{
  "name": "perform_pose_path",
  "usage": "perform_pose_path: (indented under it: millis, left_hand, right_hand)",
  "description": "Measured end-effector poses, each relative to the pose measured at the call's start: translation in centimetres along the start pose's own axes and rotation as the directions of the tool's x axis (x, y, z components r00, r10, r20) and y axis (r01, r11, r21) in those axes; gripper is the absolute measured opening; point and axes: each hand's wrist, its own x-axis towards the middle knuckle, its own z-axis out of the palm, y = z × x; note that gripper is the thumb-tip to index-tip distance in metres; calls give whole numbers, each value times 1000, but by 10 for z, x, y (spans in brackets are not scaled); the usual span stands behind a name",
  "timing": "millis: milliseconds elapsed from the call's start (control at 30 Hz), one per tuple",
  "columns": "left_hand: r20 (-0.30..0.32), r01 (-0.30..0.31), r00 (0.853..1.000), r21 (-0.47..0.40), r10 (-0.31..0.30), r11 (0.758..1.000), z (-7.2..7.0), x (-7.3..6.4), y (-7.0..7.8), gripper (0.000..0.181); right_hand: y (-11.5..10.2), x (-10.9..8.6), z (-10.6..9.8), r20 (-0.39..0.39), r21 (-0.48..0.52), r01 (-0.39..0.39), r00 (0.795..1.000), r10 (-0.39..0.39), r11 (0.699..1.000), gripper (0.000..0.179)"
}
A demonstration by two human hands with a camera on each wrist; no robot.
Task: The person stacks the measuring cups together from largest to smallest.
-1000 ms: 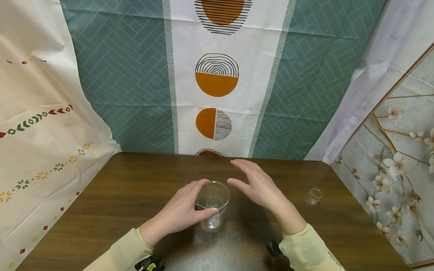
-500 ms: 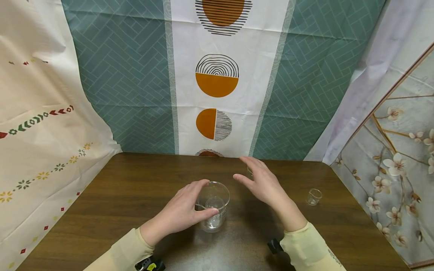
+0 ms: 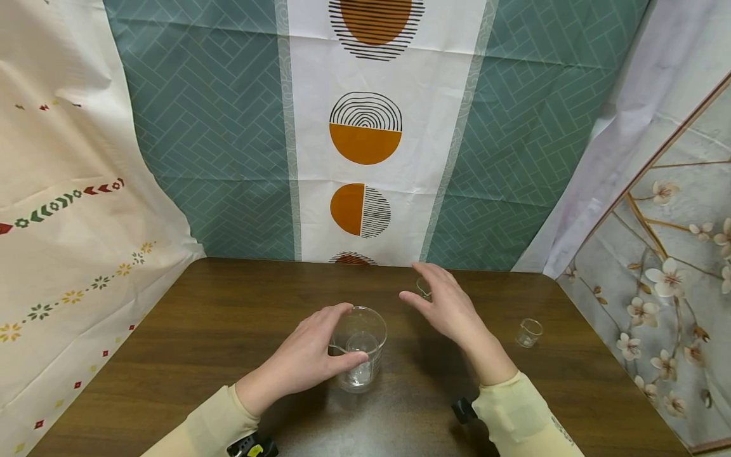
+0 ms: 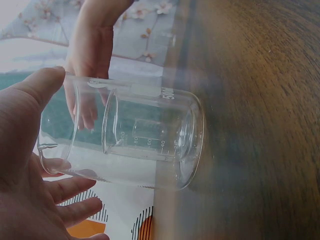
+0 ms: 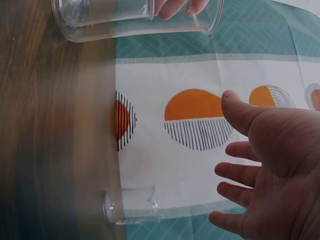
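Observation:
My left hand (image 3: 305, 352) holds a large glass beaker (image 3: 374, 362) near its rim, thumb on the near side and fingers on the far side. The beaker stands upright on the table, and "500" is printed near its base in the left wrist view. Nested inside it is a smaller graduated beaker (image 4: 150, 127). My right hand (image 3: 448, 311) hovers above the table to the right, fingers apart and nothing in them. Beyond it a small glass beaker (image 5: 132, 205) stands on the table, partly hidden by that hand in the head view.
Another tiny glass beaker (image 3: 529, 333) stands near the right side of the brown wooden table (image 3: 228, 304). Patterned cloths hang behind the table, with a cream cloth (image 3: 85, 209) on the left and a floral one (image 3: 657, 304) on the right.
My right hand has drifted right and slightly away from the large beaker, uncovering part of the small beaker behind it. The left hand and the nested beakers have stayed put.

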Motion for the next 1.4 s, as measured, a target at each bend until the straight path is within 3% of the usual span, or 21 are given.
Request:
perform_pose_path:
  millis: [933,1400]
  left_hand:
    - [3,0,1000,-11,0,1000,1,0,-1,87]
    - [5,20,1000,-5,-20,1000,1,0,-1,88]
  right_hand:
    - [25,6,5,29,-38,-99,995,100,994,77]
    - [36,8,10,32,-60,-112,993,114,992,79]
